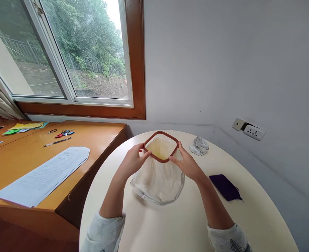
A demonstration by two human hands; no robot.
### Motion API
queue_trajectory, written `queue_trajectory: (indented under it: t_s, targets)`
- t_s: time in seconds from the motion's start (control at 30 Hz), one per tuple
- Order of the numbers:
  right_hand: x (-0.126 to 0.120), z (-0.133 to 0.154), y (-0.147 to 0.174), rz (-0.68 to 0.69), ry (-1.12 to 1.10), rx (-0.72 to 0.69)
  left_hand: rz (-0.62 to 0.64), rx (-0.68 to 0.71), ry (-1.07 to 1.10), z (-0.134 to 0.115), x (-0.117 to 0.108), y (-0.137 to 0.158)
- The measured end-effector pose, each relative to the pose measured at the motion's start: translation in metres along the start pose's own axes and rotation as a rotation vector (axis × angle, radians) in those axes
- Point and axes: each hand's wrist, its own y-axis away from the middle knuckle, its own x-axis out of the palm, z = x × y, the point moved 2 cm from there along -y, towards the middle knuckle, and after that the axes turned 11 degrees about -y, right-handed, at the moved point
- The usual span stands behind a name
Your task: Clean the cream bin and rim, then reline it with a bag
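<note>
A small bin stands on the round table, its sides covered by a thin whitish plastic bag (pixel 158 183) that spreads out loosely toward me. Around its mouth sits a brown rounded-square rim ring (pixel 163 160), and a yellowish inside shows through the bag. My left hand (pixel 134 159) grips the ring's left corner, thumb on top and fingers at the outer side. On the opposite corner, my right hand (pixel 186 163) holds the ring in the same way. The bag hides the bin's body.
On the white round table (pixel 154 227) lie a crumpled plastic bag (pixel 199 146) and a dark purple cloth (pixel 226 187). The wooden desk (pixel 102 136) at left bears papers (pixel 46 175), a pen (pixel 57 141) and keys (pixel 64 133). A wall socket (pixel 254 132) is at right.
</note>
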Motion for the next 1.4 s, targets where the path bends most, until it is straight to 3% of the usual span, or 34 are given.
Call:
queue_trajectory:
  t_s: [0.4, 0.87, 1.4]
  targets:
    - [0.003, -0.015, -0.011, -0.025, -0.028, -0.082, 0.031, -0.033, -0.079, 0.006, 0.001, 0.000]
    - [0.005, -0.024, -0.017, -0.065, -0.082, -0.075, 0.088, -0.109, -0.085, 0.006, 0.003, 0.000]
    - [0.007, -0.031, -0.022, -0.157, -0.085, -0.176, 0.050, -0.030, -0.192, 0.004, 0.005, -0.002]
